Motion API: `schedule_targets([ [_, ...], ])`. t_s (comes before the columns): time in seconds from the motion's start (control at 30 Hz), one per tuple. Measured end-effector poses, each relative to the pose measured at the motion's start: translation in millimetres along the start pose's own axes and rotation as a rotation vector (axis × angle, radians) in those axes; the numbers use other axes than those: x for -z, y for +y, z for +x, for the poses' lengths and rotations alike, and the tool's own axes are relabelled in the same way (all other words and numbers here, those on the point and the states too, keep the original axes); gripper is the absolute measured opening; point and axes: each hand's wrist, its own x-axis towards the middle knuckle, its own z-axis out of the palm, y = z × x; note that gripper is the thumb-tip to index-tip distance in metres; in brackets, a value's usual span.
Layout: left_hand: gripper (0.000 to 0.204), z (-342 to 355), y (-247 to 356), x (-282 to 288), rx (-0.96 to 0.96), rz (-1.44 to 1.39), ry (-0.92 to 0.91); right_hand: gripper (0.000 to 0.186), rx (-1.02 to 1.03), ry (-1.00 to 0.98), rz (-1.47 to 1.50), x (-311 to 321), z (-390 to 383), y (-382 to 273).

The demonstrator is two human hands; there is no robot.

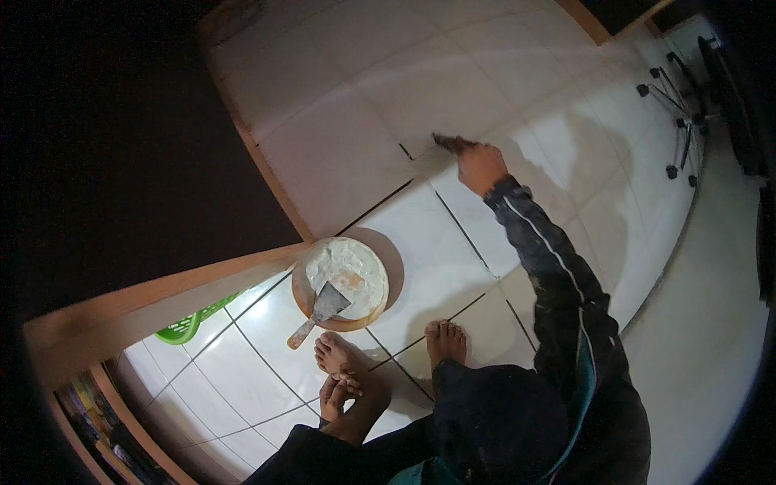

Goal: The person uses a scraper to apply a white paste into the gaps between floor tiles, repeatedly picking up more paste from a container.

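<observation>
We list one slim dark scrap [453, 144], probably light, soft, best end-pinched, held in right hand [482, 167]; left hand [332, 398], hold unclear.

Pale tiled floor [444, 73] separates wood-edged furniture [162, 178] from a wheeled chair [730, 113].

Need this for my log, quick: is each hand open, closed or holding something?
Left hand: curled by the left foot; whether it holds anything cannot be told.
Right hand: closed on a dark thing, kind unclear.
</observation>
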Motion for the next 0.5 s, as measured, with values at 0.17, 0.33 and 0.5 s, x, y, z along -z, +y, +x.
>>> schedule_targets([
  [0.17, 0.018, 2, 12, -7, 0.012, 0.096, -0.029, 0.031, -0.239, -0.143, -0.046, -25, 30, -45],
  [0.33, 0.012, 2, 25, -16, -0.132, 0.388, -0.023, 0.016, -0.040, -0.144, 0.012, -28, -18, -100],
  [0.5, 0.013, 4, 52, -23, -0.312, 0.816, -0.084, 0.038, 0.032, -0.231, 0.159, -8, -37, -86],
])
